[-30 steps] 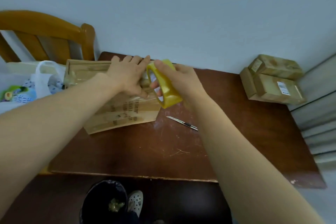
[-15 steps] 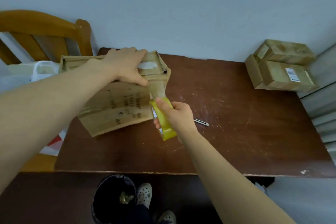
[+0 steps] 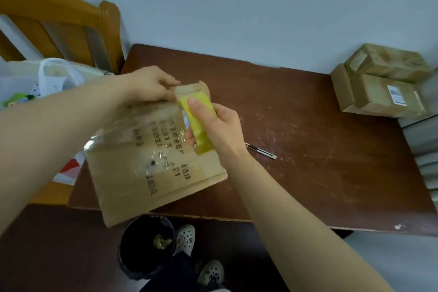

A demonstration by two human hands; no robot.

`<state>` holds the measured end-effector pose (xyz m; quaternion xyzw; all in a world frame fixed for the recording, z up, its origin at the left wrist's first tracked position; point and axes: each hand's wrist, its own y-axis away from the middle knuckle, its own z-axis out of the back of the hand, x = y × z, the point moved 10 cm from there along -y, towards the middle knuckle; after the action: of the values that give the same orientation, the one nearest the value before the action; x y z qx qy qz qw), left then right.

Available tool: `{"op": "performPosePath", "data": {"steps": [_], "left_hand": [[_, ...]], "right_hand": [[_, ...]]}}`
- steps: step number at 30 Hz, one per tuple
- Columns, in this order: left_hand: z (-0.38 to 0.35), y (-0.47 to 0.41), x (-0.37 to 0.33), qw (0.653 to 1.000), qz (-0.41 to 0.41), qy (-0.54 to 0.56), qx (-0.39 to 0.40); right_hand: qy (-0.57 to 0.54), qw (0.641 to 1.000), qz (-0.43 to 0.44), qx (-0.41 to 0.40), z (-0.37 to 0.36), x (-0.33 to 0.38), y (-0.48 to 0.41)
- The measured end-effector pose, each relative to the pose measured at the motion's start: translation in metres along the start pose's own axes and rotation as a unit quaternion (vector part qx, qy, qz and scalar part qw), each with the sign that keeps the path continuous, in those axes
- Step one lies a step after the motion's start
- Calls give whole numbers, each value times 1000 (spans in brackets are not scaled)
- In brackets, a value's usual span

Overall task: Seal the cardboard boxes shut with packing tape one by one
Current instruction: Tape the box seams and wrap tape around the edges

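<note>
Cardboard fills the middle of the view: a flat brown cardboard box (image 3: 151, 168) held tilted above the near-left part of the counter (image 3: 320, 161), its near corner reaching past the counter's near edge and covering part of a black bin (image 3: 142, 251) on the floor. The left hand (image 3: 149, 85) grips the box's far edge, fingertips curled out of sight over a flap. The right hand (image 3: 220, 128) grips a yellow tape roll (image 3: 199, 123) pressed against the box's right side, thumb on the rim; the fingers behind the roll are hidden, as is the roll's hole. A shiny clear film crinkles over the box's face, and where it ends is hard to trace.

A utility knife (image 3: 263, 151) lies on the counter just right of the right wrist, its handle end covered by the arm. Far right, stacked boxes (image 3: 386, 71) sit against the wall. A wooden chair (image 3: 59, 21) and a white plastic bag (image 3: 55, 76) are cut off at the left edge. Two white perforated shoes (image 3: 186, 238) show beside the bin.

Black characters run in columns across the held box's face; they are blurred and partly glared over, so I cannot read them. A white label (image 3: 395, 94) on the lower stacked box carries print too small to make out.
</note>
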<state>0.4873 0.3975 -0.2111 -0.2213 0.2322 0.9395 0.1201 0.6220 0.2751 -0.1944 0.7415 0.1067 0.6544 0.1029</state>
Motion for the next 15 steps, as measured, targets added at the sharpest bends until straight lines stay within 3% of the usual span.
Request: {"op": "performPosePath", "data": {"steps": [2, 4, 8, 10, 12, 15], "left_hand": [[5, 2, -4, 992, -17, -102, -77], [-11, 14, -5, 986, -13, -132, -97], [-95, 64, 1, 997, 12, -70, 2], [-141, 87, -3, 988, 4, -136, 75], [-160, 93, -4, 976, 15, -206, 72], [-155, 89, -7, 973, 28, -230, 1]], "right_hand": [[17, 1000, -4, 4, -9, -1, -26], [54, 998, -11, 3, -15, -4, -51], [112, 993, -21, -13, -18, -13, -85], [114, 993, -22, -12, -19, -16, -91], [109, 994, -19, -7, -18, -17, -90], [128, 991, -28, 21, -18, -18, -76]]}}
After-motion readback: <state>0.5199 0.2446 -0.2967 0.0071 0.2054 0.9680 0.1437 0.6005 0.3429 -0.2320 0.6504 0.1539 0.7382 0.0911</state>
